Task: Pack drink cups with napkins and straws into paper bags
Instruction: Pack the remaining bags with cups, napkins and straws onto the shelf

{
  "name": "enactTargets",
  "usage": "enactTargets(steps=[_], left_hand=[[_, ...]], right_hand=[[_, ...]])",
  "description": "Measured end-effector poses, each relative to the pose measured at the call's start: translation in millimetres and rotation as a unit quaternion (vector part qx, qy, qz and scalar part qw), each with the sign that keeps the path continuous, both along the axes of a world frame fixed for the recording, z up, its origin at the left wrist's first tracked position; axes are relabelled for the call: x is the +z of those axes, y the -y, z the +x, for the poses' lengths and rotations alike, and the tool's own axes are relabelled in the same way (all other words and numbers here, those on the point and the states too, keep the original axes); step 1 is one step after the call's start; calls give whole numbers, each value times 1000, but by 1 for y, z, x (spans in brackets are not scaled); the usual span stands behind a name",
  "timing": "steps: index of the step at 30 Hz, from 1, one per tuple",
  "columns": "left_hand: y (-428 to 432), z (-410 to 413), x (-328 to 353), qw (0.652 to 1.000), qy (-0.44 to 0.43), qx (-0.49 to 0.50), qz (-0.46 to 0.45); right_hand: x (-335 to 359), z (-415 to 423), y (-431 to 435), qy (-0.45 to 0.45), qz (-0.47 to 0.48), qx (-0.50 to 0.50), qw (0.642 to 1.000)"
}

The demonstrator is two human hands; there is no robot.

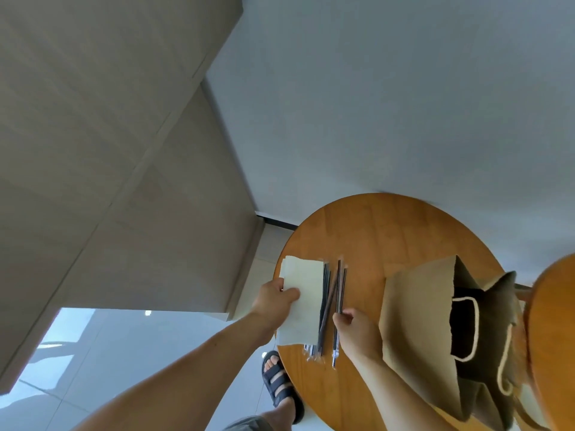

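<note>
Resting on the left part of the round wooden table [357,231], the napkin stack [306,293] is grasped at its left edge by the left hand [273,301], thumb on top. Wrapped straws [325,306] lie just right of the stack. The right hand [357,332] pinches one straw [341,287]. The paper bag [417,309] sits open at the right, rope handles at its mouth.

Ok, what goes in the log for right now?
left grip: holds napkins | right grip: pinches straw | bag: open, on table
</note>
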State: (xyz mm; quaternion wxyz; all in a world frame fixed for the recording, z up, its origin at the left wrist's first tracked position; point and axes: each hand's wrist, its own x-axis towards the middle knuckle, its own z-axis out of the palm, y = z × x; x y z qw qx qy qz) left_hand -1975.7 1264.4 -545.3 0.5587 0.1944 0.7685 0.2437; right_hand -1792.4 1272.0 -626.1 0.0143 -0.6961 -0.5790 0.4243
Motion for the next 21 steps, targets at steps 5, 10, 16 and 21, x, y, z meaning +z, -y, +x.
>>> enactTargets(steps=[5, 10, 16, 21], left_hand=[[-13, 4, 31, 999, -13, -15, 30], [-16, 10, 50, 998, -19, -22, 50], [3, 9, 36, 999, -34, -9, 14], [15, 6, 24, 1000, -29, 8, 3]], right_hand=[[54, -1, -5, -40, 83, 0, 996], [59, 8, -8, -22, 52, -11, 998], [13, 5, -1, -33, -21, -39, 998], [-9, -3, 4, -58, -38, -59, 996]])
